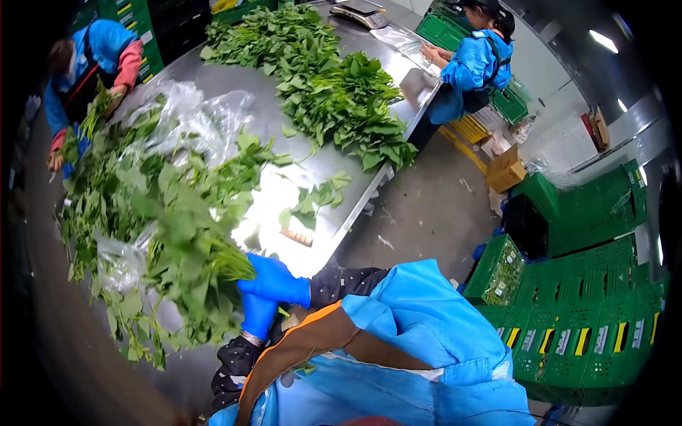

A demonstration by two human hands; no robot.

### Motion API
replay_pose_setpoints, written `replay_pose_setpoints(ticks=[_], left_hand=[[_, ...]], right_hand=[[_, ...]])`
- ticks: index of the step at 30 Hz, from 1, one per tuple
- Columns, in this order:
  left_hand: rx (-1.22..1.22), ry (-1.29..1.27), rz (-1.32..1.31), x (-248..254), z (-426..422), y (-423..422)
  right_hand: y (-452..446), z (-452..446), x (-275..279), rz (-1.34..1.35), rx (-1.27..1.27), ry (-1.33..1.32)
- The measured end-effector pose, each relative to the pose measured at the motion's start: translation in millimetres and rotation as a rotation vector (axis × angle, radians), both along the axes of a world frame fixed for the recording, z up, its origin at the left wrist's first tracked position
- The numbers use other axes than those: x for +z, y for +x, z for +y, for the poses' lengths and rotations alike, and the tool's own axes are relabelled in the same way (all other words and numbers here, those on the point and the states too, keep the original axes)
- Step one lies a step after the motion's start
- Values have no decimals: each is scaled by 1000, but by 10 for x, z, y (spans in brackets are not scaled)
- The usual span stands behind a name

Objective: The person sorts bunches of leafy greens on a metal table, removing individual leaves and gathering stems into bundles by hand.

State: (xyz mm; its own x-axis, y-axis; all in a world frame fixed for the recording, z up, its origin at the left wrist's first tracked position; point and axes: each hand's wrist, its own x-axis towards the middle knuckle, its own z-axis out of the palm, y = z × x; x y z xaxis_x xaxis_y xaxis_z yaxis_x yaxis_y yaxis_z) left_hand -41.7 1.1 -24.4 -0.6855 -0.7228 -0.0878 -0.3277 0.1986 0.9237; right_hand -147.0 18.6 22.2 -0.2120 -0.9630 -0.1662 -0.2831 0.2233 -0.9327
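Observation:
Both of my hands wear blue gloves and are close together at the near edge of the metal table [266,96]. My right hand [277,280] is closed round the stems of a leafy green bunch [195,245], whose leaves spread to the left. Just below it, my left hand [258,312] touches the same stems; its fingers are largely hidden. Loose leafy stems [89,213] lie in a heap beyond the bunch, with clear plastic bags [195,117] on top and among them.
Rows of green bunches [341,106] lie farther up the table, near a scale [360,13]. One person [99,57] handles stems at the left; another [477,60] stands at the far right edge. Green crates [568,319] and a cardboard box [506,170] are at the right.

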Motion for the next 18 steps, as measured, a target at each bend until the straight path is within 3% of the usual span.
replay_pose_setpoints(ticks=[2,4,6,7,9,10,12,13,16,18], left_hand=[[-85,113,32,-349,-81,-488],[-210,326,46,37,-147,-1015],[-197,221,217,208,1,-1521],[-220,395,209,338,-36,-1701],[-257,737,198,655,-151,-2034],[-148,713,23,682,-195,-2213],[-108,788,158,527,-302,-2351],[-28,885,169,445,-336,-2358],[91,901,83,337,-376,-2330],[214,923,53,92,-401,-2243]], right_hand=[[-539,-12,30,120,5,-120],[-1181,-45,111,185,28,-244],[-2028,-20,322,115,66,-246],[-2544,-13,397,-52,99,-289],[-3671,-4,568,420,48,-299],[-4015,82,1031,627,1,-407],[-4958,32,955,777,-193,-536],[-5250,33,1141,801,-187,-433],[-6253,-106,796,1153,-209,-345],[-6566,-259,652,1127,-44,-64]])
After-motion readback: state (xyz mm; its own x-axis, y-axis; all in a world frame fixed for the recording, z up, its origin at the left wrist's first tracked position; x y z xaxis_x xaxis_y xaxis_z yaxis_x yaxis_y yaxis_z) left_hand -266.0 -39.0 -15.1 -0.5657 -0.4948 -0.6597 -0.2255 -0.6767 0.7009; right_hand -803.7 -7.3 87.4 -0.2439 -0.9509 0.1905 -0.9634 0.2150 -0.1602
